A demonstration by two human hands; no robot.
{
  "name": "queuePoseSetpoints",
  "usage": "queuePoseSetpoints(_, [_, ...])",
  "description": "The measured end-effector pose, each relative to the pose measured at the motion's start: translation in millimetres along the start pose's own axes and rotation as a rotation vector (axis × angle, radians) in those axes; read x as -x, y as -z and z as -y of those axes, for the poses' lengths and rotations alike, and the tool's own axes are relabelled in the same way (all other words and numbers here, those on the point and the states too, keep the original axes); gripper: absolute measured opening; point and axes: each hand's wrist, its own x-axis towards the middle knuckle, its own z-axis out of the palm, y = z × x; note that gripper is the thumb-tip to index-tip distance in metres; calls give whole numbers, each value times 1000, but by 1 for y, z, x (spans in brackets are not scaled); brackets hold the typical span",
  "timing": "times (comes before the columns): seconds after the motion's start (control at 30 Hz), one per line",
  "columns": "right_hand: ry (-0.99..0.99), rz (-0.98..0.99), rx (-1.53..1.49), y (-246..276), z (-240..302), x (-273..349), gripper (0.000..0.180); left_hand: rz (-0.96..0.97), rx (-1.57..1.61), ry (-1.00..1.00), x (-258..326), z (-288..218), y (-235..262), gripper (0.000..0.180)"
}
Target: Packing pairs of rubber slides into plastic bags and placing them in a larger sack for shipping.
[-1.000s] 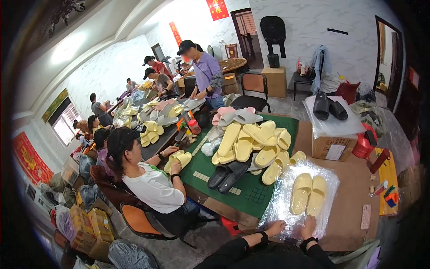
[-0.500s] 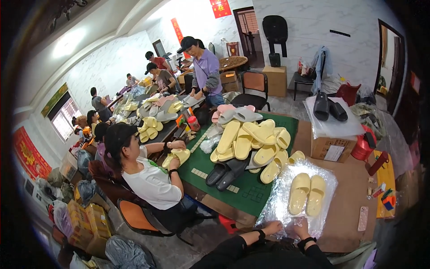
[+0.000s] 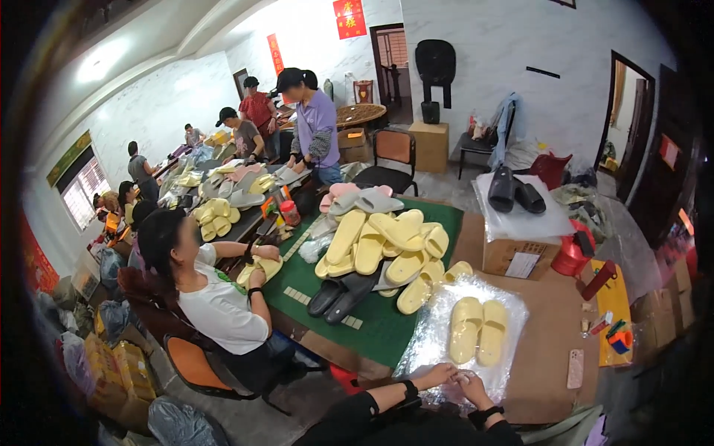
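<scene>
Lying side by side on a clear bag (image 3: pixel 439 334): a pair of yellow slippers (image 3: pixel 477 331), in the same spot as a second ago, on the brown surface (image 3: pixel 547 357) in front of the person. Gripping the bag's near edge: left hand (image 3: pixel 437 374) and right hand (image 3: pixel 470 386), close together, fingers pinching the film, moved little since then. Judging by that, fiddling with the bag's edge, slippers not yet inside. Piling up beyond on the green mat (image 3: pixel 387 327): more yellow slippers (image 3: pixel 387 249) and a black pair (image 3: pixel 338 296). Sitting to the left, now leaning in closer: a co-worker in white (image 3: pixel 219 312). Resting right of the bag: a phone (image 3: pixel 575 369).
</scene>
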Motion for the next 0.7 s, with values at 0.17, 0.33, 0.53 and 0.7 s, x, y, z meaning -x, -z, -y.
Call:
queuePoseSetpoints(0.17, [195, -243, 171, 46, 58, 31, 46, -37, 105, 28, -9, -21, -1, 24])
queuePoseSetpoints(0.33, [309, -310, 641, 92, 89, 12, 81, 53, 121, 114, -4, -21, -6, 20])
queuePoseSetpoints(0.53, [184, 124, 441, 79, 55, -9, 107, 39, 196, 42, -1, -49, -15, 24])
queuePoseSetpoints(0.7, [154, -167, 319, 59, 53, -8, 70, 66, 47, -103, 11, -60, -19, 36])
